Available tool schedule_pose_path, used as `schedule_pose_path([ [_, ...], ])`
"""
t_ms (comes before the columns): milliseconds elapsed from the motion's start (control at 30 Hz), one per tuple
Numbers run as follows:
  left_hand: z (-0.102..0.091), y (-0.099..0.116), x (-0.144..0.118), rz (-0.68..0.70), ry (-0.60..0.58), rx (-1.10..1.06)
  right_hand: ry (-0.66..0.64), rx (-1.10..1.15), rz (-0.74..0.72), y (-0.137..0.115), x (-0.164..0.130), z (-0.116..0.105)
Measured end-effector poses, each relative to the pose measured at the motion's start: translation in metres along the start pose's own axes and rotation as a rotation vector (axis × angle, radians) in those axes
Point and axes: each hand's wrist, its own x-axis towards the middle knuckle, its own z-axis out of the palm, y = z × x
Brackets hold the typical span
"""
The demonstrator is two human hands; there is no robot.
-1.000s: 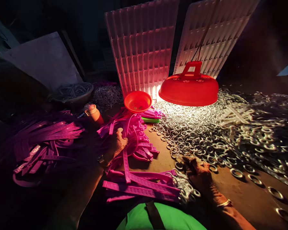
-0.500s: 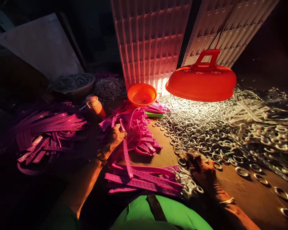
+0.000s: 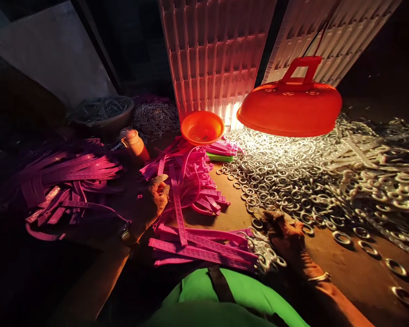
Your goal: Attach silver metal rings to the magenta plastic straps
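My left hand (image 3: 159, 195) is just left of a loose pink strap (image 3: 178, 204), its fingers slightly bent and apart, holding nothing I can see. The strap's lower end lies over a stack of pink straps (image 3: 204, 252) near my body. A tangled heap of pink straps (image 3: 204, 181) lies beyond. At the edge of the metal rings, my right hand (image 3: 286, 231) is in shadow with its fingers drawn together; what they hold is hidden. A single ring (image 3: 257, 223) is beside its fingertips. A small cluster of rings (image 3: 267, 254) sits between this hand and the stack.
A red lamp (image 3: 289, 109) hangs over the big ring pile (image 3: 293, 172). An orange bowl (image 3: 202, 129) rests behind the pink heap, with an orange bottle (image 3: 134, 144) to its left. More pink straps (image 3: 71, 177) lie on the left. A corrugated panel (image 3: 214, 59) stands behind.
My left hand has let go of the pink strap and moved left, away from it. The right hand stays almost in place by the rings. The view has shifted slightly.
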Motion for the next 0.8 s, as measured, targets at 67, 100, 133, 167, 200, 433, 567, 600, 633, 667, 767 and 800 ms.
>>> schedule_pose_path([
  [67, -0.015, 0.007, -0.021, 0.325, -0.191, 0.103, -0.029, 0.021, 0.032, 0.001, -0.001, 0.001],
  [100, -0.021, 0.011, -0.031, 0.486, -0.336, 0.147, -0.039, 0.038, 0.048, 0.001, -0.001, 0.001],
  [133, -0.026, 0.015, -0.040, 0.623, -0.471, 0.192, -0.050, 0.052, 0.063, 0.000, -0.001, 0.001],
  [167, -0.028, 0.018, -0.046, 0.725, -0.588, 0.237, -0.058, 0.060, 0.073, 0.000, -0.001, 0.001],
  [200, -0.028, 0.020, -0.051, 0.791, -0.677, 0.288, -0.059, 0.063, 0.074, -0.001, 0.000, 0.000],
  [433, -0.005, 0.030, -0.044, 0.931, -0.636, 0.611, -0.079, 0.087, 0.113, 0.001, -0.002, -0.004],
  [567, 0.003, 0.047, -0.033, 0.773, -0.575, 0.477, -0.100, 0.160, 0.233, 0.003, 0.009, -0.013],
  [600, 0.006, 0.052, -0.031, 0.711, -0.581, 0.401, -0.079, 0.193, 0.252, 0.000, 0.016, -0.016],
  [633, 0.011, 0.058, -0.030, 0.668, -0.587, 0.330, -0.060, 0.243, 0.264, -0.006, 0.024, -0.019],
  [667, 0.017, 0.064, -0.031, 0.641, -0.586, 0.264, -0.055, 0.308, 0.267, -0.013, 0.032, -0.022],
  [767, 0.044, 0.080, -0.041, 0.547, -0.532, 0.058, -0.154, 0.597, 0.220, -0.043, 0.055, -0.027],
  [800, 0.054, 0.085, -0.047, 0.496, -0.524, -0.015, -0.190, 0.683, 0.210, -0.053, 0.060, -0.027],
])
